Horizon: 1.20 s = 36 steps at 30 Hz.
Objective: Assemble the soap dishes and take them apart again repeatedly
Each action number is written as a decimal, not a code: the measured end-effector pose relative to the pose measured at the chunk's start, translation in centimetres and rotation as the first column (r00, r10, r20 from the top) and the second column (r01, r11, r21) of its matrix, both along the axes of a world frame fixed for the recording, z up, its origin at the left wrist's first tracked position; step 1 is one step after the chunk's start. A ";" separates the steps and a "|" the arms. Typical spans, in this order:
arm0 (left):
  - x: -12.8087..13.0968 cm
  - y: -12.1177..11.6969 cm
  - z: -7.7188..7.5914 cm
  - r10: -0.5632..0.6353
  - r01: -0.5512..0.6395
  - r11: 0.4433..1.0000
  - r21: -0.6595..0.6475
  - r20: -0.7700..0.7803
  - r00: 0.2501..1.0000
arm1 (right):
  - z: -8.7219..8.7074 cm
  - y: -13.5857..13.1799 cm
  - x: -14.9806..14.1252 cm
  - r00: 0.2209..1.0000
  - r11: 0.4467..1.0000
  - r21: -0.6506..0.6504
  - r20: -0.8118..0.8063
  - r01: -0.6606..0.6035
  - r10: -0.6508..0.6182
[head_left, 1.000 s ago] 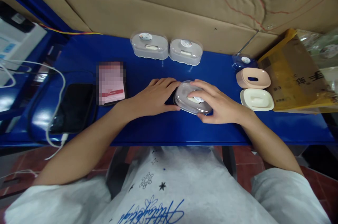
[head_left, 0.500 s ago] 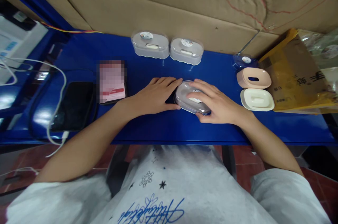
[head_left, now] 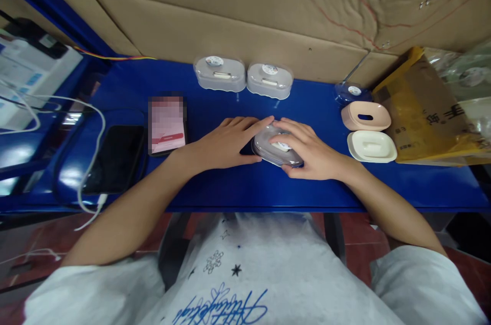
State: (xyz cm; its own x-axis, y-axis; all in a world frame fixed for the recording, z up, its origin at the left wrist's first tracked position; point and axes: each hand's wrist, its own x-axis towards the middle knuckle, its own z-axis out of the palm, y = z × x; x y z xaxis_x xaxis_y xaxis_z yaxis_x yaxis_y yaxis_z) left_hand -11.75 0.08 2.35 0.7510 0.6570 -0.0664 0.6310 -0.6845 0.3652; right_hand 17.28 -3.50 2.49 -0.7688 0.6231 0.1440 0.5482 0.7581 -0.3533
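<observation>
A soap box with a clear lid (head_left: 268, 148) lies in the middle of the blue table (head_left: 245, 187). My right hand (head_left: 309, 151) is wrapped over its top and right side, fingers curved on the lid. My left hand (head_left: 226, 141) lies flat beside it, fingertips touching the box's left end and top edge. A white piece with a round sticker shows through the lid under my right fingers.
Two closed clear-lidded boxes (head_left: 220, 73) (head_left: 269, 80) stand at the back by the cardboard wall. A pink tray (head_left: 365, 116), a cream tray (head_left: 371, 146) and a clear lid (head_left: 353, 92) sit right, beside a yellow-brown bag (head_left: 425, 110). A phone (head_left: 115, 159) and a card (head_left: 167, 123) lie left.
Both hands stayed on the box; my left fingers slid a little further onto its top edge. The view shifted slightly.
</observation>
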 end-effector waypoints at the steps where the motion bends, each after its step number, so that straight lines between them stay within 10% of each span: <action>1: 0.1 -0.1 0.0 0.001 -0.001 1.000 0.008 -0.002 1.000 | 0.1 0.0 0.1 1.000 1.000 -0.002 -0.003 -0.002 0.002; 9: 0.7 -0.8 0.1 0.026 -0.017 0.991 0.131 -0.068 0.997 | 0.6 3.2 4.4 0.973 0.970 0.109 0.061 0.217 -0.225; 17: 0.8 -1.1 -0.1 0.007 0.011 0.988 0.156 -0.116 0.993 | -1.4 7.2 8.0 0.800 0.771 0.333 0.077 0.542 -0.596; 23: 0.9 -1.2 0.0 0.002 0.023 0.986 0.166 -0.145 0.989 | -2.1 9.2 8.2 0.856 0.844 0.238 0.081 0.481 -0.511; 36: 0.7 -1.1 -0.1 -0.007 0.031 0.986 0.162 -0.146 0.989 | 5.4 3.6 17.7 0.595 0.599 0.094 0.070 0.795 -0.800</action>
